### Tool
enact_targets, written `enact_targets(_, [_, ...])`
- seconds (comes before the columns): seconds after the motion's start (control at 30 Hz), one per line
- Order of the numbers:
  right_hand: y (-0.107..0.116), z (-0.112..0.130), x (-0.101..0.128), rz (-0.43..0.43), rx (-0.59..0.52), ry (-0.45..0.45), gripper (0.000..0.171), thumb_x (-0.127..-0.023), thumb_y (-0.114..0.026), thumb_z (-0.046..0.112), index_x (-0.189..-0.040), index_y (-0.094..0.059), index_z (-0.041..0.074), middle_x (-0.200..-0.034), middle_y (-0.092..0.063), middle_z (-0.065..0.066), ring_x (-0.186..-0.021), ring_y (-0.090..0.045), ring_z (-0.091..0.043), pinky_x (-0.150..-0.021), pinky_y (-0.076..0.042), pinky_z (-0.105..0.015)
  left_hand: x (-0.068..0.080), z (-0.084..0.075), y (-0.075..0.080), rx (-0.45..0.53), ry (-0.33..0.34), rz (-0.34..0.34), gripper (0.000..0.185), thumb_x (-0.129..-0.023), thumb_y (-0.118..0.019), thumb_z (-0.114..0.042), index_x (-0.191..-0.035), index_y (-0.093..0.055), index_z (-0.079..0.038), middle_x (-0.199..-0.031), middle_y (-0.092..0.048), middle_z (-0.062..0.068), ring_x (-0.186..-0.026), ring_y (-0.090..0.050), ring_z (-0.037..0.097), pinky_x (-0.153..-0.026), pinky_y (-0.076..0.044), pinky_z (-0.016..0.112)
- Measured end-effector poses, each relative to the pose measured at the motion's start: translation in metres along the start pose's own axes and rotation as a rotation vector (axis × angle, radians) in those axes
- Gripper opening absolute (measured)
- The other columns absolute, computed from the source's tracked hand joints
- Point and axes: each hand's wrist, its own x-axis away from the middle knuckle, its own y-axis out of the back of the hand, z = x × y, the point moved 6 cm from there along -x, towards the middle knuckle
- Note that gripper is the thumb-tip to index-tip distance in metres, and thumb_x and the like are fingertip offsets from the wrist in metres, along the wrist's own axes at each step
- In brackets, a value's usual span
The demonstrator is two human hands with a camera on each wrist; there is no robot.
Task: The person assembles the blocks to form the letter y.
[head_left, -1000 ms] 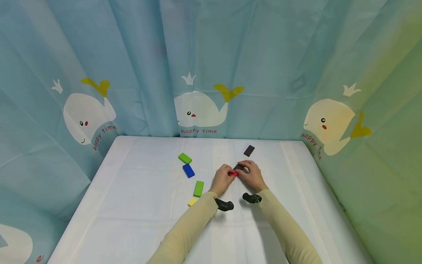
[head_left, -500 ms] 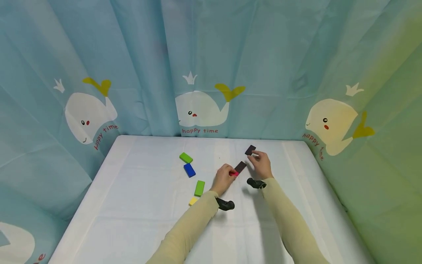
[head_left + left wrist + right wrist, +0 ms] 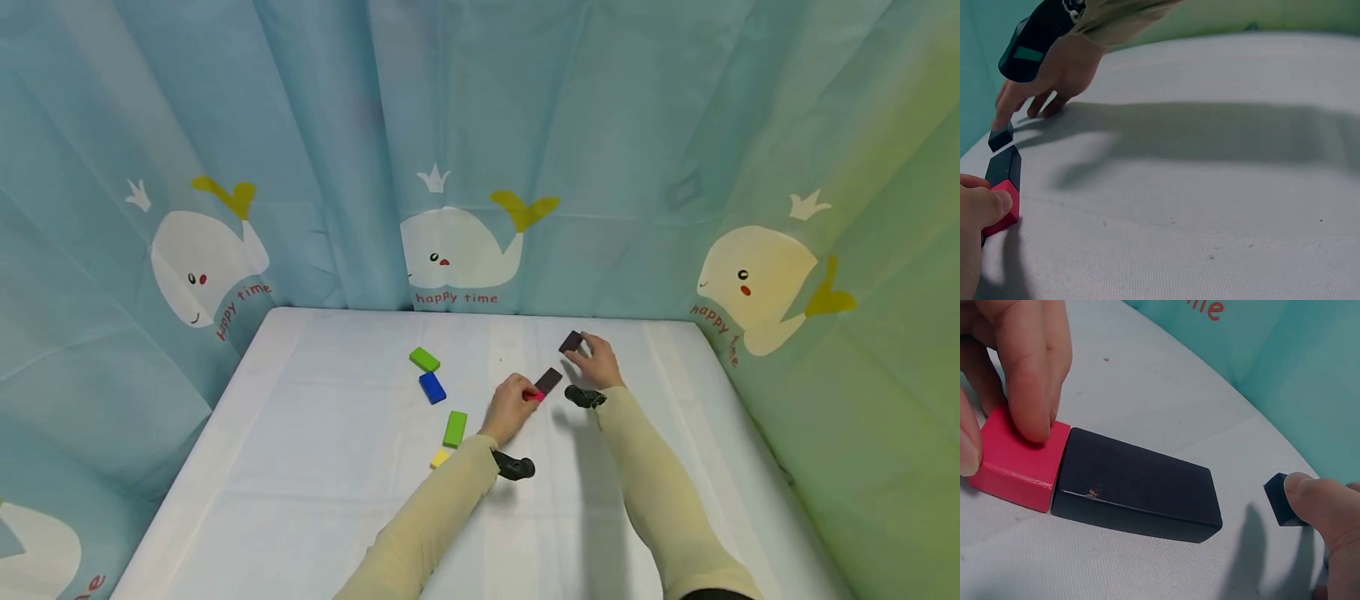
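My left hand (image 3: 508, 408) grips a pinkish-red block (image 3: 1022, 456) on the white table, fingers on one side and thumb on the other. Against that block's end lies a black rectangular block (image 3: 1138, 481), in line with it. A dark sliver shows beneath the left hand in the left wrist view; what it is I cannot tell. Farther back, my right hand (image 3: 597, 362) pinches a second black block (image 3: 571, 342) between thumb and fingers. A gap separates this block from the first black one. Whether it is lifted off the cloth is unclear.
Left of the hands lie a green block (image 3: 425, 359), a blue block (image 3: 432, 387), another green block (image 3: 454, 429) and a yellow block (image 3: 439, 458), partly behind the left sleeve. A blue curtain (image 3: 337, 167) with whale prints rises behind the table (image 3: 300, 500).
My right hand has left the first black block and moved back and right to the second one, taking hold of it. The left hand stays on the red block.
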Motion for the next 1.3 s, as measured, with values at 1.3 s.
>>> enact_targets(1.3, [-0.015, 0.009, 0.0, -0.012, 0.249, 0.042, 0.055, -0.096, -0.058, 0.028, -0.144, -0.047, 0.002, -0.15, -0.033, -0.028, -0.13, -0.03, -0.059, -0.098, -0.03, -0.072, -0.003, 0.007, -0.004, -0.023, -0.038, -0.02, 0.012, -0.084, -0.076, -0.005, -0.094, -0.073, -0.003, -0.097, -0.062, 0.006, -0.087, -0.061, 0.016, -0.078, -0.049, 0.022])
